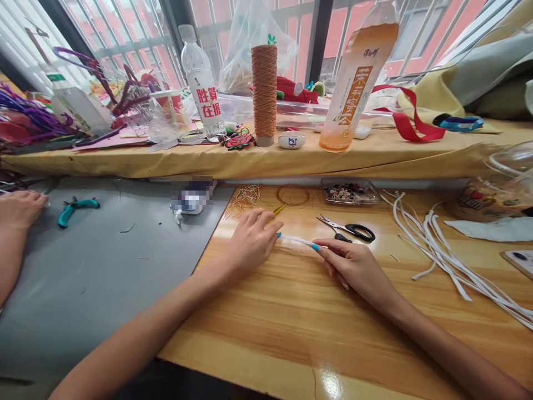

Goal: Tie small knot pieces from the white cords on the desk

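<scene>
Both hands, left hand [252,241] and right hand [353,264], pinching white strip [297,240]; water bottle [202,83] label "胜算在握".

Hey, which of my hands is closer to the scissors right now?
Right. Your right hand lies just below the scissors, close to the black handles. Your left hand is farther away, off to their left across the white strip that both hands hold.

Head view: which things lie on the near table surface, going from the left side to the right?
Teal pliers → left hand → white strip → right hand → bundle of white strips.
</scene>
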Tool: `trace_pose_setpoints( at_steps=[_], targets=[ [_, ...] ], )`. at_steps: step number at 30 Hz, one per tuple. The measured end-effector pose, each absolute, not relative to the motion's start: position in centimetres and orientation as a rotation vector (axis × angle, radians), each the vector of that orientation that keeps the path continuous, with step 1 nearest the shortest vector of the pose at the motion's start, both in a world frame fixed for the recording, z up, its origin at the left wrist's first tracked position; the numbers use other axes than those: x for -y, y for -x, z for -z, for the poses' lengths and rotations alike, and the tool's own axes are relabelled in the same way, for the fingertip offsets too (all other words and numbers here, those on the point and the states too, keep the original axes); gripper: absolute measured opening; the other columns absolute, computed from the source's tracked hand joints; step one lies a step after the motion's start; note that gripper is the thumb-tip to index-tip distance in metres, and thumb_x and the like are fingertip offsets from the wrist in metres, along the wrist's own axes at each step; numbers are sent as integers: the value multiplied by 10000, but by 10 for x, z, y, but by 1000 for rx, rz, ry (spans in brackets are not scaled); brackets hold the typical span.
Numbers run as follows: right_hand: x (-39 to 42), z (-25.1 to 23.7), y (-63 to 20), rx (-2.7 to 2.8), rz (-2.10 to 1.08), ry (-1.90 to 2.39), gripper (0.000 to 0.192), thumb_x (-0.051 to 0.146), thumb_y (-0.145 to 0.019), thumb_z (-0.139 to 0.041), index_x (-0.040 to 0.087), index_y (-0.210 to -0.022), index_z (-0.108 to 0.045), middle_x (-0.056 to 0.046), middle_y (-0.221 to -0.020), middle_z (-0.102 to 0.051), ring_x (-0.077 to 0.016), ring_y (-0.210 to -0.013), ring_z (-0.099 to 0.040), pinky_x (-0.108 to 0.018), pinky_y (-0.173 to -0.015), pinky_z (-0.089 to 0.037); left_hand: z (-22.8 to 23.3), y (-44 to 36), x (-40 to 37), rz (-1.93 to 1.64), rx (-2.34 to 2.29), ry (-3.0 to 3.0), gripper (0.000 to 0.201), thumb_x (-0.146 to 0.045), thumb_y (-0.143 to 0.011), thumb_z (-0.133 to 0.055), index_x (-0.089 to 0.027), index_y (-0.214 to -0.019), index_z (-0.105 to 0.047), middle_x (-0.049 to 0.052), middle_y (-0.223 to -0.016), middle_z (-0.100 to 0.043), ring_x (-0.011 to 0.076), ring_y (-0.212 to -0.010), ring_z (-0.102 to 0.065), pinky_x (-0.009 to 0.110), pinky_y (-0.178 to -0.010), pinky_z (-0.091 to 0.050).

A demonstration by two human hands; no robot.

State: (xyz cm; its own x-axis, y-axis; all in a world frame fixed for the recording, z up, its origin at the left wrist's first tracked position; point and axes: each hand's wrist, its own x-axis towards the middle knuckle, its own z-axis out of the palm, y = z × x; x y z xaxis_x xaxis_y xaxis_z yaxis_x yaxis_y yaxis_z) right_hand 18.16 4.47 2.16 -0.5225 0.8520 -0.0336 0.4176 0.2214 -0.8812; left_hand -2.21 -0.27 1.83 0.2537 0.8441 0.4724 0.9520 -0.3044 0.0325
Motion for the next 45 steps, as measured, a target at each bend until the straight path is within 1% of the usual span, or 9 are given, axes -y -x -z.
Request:
trace_pose_setpoints(
  at_steps=[3, 8, 14, 20, 24, 29, 33, 37, 45],
  targets=[
    [-39, -23, -177, 2050, -1410, 1110, 366, 401, -764, -460, 122, -931, -626, 51, -415, -437, -54, -305, -331, -191, -318, -247, -17, 13, 9, 570, 1419, 2370, 257, -237, -846, -405, -148, -1056, -524, 80, -1055, -555, 205, -1031, -419, 368, -886, -331],
    [-35, -20, -172, 1979, -1719, 950, 338, 432, -761, -441, 133, -830, -585, 39, -511, -482, -40, -338, -379, -178, -346, -279, -11, 5, 15, 510, 1211, 2502, 245, -163, -870, -334, -102, -1022, -517, 53, -776, -603, 145, -753, -498, 294, -737, -389],
    [-41, -15, -171, 1913, -1758, 969, 315, 436, -734, -466, 141, -632, -510, 20, -510, -496, -57, -401, -438, -186, -393, -306, -13, 6, 15, 458, 1230, 2540, 287, -148, -876, -280, -85, -1019, -522, 73, -720, -566, 157, -678, -480, 266, -589, -393],
    [-42, -12, -171, 1949, -1735, 1017, 299, 395, -757, -447, 135, -628, -517, 27, -470, -474, -60, -387, -409, -191, -393, -284, -12, 5, 15, 506, 1264, 2575, 299, -175, -874, -295, -114, -1058, -522, 71, -729, -537, 149, -673, -461, 251, -565, -389],
    [-35, -14, -171, 2016, -1541, 1003, 272, 355, -804, -410, 145, -678, -528, 26, -523, -485, -70, -412, -429, -201, -412, -323, -8, 2, 16, 646, 1417, 2566, 284, -232, -868, -339, -152, -1019, -566, 54, -719, -524, 136, -674, -447, 237, -590, -389],
    [-32, -14, -173, 2289, -919, 858, 274, 232, -852, -353, 161, -654, -529, 4, -537, -502, -103, -497, -478, -233, -523, -389, -3, 0, 14, 954, 1580, 2617, 270, -220, -859, -363, -150, -933, -613, 49, -713, -530, 119, -675, -475, 223, -607, -411],
    [-34, -12, -176, 2403, -547, 597, 232, 152, -852, -334, 158, -869, -565, -46, -702, -580, -135, -654, -543, -246, -586, -432, -6, 0, 13, 1112, 1740, 2644, 229, -215, -838, -413, -148, -882, -627, 50, -742, -552, 121, -700, -507, 234, -642, -436],
    [-36, -10, -179, 2445, -438, 502, 214, 157, -861, -348, 158, -939, -548, -65, -798, -599, -140, -719, -557, -257, -639, -456, -10, -1, 14, 1146, 1784, 2636, 203, -208, -825, -436, -139, -851, -625, 51, -747, -568, 123, -701, -523, 239, -653, -441],
    [-38, -4, -183, 2567, -275, 514, 256, 177, -872, -322, 151, -1006, -539, -81, -828, -606, -160, -754, -575, -283, -682, -471, -8, 1, 14, 1053, 1674, 2645, 218, -216, -840, -402, -141, -870, -604, 59, -749, -601, 124, -679, -538, 243, -627, -443]
  ],
)
